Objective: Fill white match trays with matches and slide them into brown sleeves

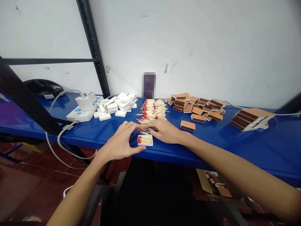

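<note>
A white tray [145, 144] with red-tipped matches in it lies at the near edge of the blue table. My left hand [122, 140] is around its left side, thumb and forefinger spread apart, with nothing gripped between them. Just behind the tray, my right hand [164, 131] reaches to the near end of a big pile of matches [154, 110]. Its fingers are bent and pressed together; what they hold, if anything, is hidden. A few loose matches lie between pile and tray.
White trays [117, 105] are heaped at the back left beside a power strip [81, 114]. Brown matchboxes [197, 110] lie scattered right of the matches, and stacked matchboxes [251, 118] stand farther right. A carton [204, 182] of boxes sits below the table [225, 146].
</note>
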`<state>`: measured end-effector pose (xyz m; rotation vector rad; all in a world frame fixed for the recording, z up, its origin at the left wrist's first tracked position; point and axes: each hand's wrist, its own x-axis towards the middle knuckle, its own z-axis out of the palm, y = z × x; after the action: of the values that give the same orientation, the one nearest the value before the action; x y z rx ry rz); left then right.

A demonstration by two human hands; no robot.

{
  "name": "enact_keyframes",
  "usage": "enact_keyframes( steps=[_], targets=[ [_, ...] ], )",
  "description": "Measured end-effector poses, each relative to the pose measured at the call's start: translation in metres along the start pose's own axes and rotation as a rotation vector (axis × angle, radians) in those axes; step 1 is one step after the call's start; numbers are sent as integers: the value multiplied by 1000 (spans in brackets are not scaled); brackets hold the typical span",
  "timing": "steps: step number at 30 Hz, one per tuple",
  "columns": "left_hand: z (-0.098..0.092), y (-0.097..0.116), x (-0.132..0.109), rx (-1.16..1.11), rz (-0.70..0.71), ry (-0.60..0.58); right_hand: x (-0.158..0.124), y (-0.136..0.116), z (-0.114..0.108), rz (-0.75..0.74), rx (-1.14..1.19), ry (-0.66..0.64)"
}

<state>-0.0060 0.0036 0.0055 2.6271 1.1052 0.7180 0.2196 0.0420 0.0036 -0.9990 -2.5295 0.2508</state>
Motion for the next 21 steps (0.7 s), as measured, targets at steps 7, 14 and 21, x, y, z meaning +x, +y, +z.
enact_keyframes(
  steps=[7,14,21],
  targets=[
    [1,-2,0,0,-5,-1,-1,-1,-3,-6,3,-25],
    [1,-1,-1,9,24,25,1,0,-4,26,100,-2],
    [1,-2,-3,21,44,37,3,2,-3,61,98,-5]
  ],
)
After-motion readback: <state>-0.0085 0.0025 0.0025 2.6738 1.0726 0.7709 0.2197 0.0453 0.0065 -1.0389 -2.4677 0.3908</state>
